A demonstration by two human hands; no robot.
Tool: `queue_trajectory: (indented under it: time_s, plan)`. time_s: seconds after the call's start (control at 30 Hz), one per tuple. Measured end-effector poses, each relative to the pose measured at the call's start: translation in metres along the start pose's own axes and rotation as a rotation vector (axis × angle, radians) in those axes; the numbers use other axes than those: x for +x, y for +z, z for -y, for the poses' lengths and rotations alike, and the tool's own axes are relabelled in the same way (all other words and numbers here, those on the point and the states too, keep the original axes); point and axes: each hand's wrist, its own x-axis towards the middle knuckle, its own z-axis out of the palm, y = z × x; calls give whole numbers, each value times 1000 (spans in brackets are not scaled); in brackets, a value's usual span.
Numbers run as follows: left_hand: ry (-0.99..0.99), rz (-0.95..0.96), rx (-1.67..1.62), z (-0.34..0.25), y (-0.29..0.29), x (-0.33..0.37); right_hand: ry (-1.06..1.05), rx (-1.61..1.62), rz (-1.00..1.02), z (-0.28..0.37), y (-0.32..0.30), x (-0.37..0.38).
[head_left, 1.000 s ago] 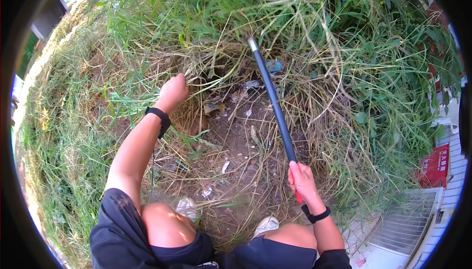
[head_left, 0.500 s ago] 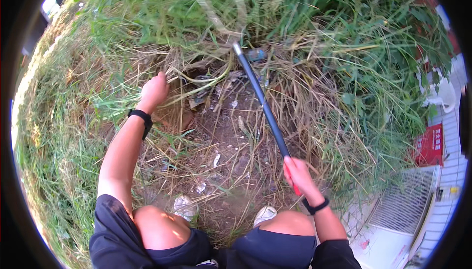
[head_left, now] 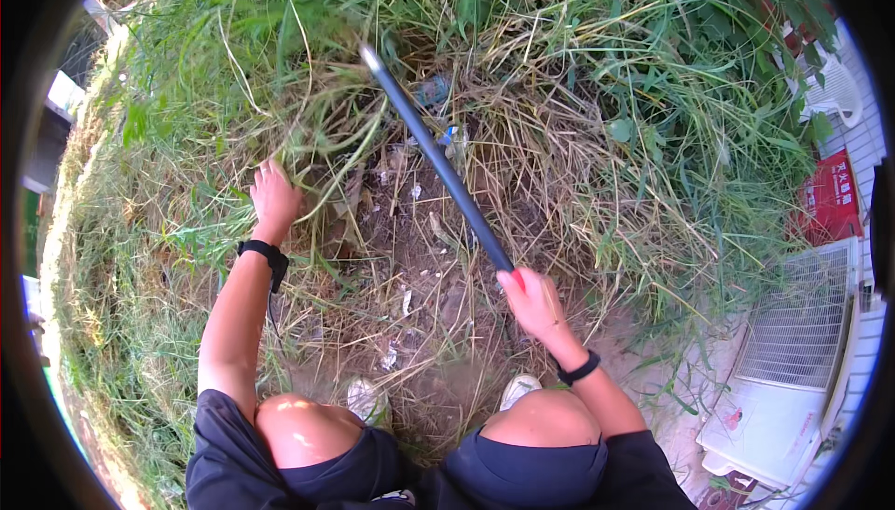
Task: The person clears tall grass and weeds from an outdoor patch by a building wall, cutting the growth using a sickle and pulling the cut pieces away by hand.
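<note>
My right hand (head_left: 536, 303) is closed around the red grip of a long-handled tool (head_left: 438, 163) with a dark pole. The pole slants up and left to a bright metal collar, and the working end beyond it is lost in blurred grass. Toward the left, my left hand (head_left: 275, 195) has its fingers curled over a bunch of grass stalks (head_left: 322, 151) at the edge of the tall growth. Several bent green stems arch from beside that hand toward the collar. Dry cut straw (head_left: 569, 160) lies to the right of the pole.
Bare soil (head_left: 438, 300) with litter scraps lies ahead of my white shoes (head_left: 368, 400). A crushed bluish bottle-like item (head_left: 432, 90) sits near the collar. On the right are a white air-conditioner unit (head_left: 792, 342), a red box (head_left: 830, 198) and a tiled wall. Tall grass fills the far side.
The tool has swung left, its collar now farther left and higher. My right hand has moved left and up with it. My left hand has shifted slightly left and down.
</note>
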Motion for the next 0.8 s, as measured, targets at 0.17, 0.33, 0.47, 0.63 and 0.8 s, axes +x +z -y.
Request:
queue_trajectory:
  time_s: [0.17, 0.33, 0.47, 0.63, 0.8]
  plan:
    - [-14, -6, -190, -34, -33, 0, -49, 296, 90, 45, 2, 60]
    - [123, 2, -244, -42, -65, -17, 135, 601, 258, 60, -36, 15]
    - [172, 36, -243, -75, -65, -18, 290, 768, 260, 20, -79, -45]
    - [200, 33, -228, -96, -62, -22, 394, 596, 125, -40, -108, -108]
    - [235, 99, -144, -112, -53, -21, 516, 471, 77, -69, -113, -150]
